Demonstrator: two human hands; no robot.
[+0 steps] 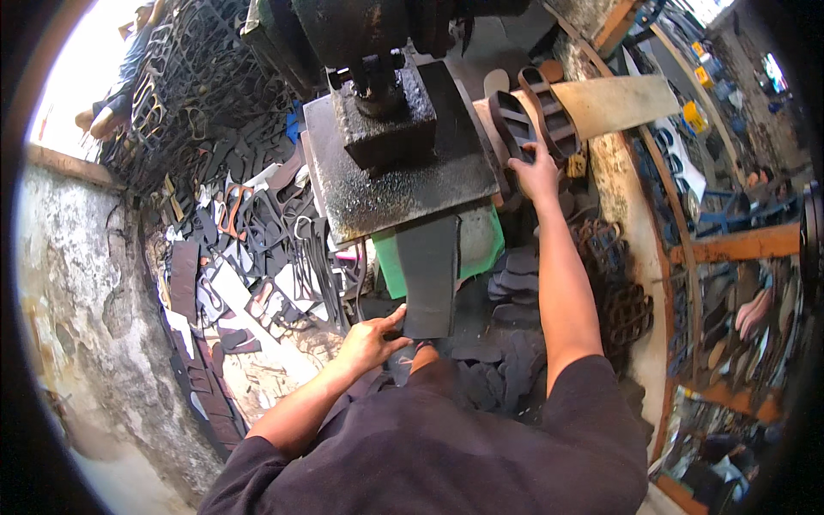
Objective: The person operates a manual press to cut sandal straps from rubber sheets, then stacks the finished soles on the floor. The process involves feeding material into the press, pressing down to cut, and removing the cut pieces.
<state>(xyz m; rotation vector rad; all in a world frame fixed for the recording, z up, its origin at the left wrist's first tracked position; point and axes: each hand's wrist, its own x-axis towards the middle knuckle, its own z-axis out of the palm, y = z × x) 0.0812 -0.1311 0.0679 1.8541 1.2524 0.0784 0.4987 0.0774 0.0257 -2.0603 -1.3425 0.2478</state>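
Observation:
A long dark grey sheet [431,270] sticks out toward me from beneath the heavy metal plate of a press [429,184]. My left hand [371,348] is at its near left corner, index finger and thumb closed on the edge. Green material [485,243] shows on both sides of the sheet. To the right of the plate, my right hand [538,174] grips the near end of a sole-shaped cutting die [512,124], a dark metal outline with crossbars. A second, similar cutting die [549,112] lies right beside it. Both rest on a pale board [622,105].
Sheet offcuts [249,283] heap up on the left, beside a worn wall [103,300]. Stacked dark sole pieces [515,283] lie below my right arm. Shelves [738,240] with more pieces stand at right. A person's leg [112,112] shows at upper left.

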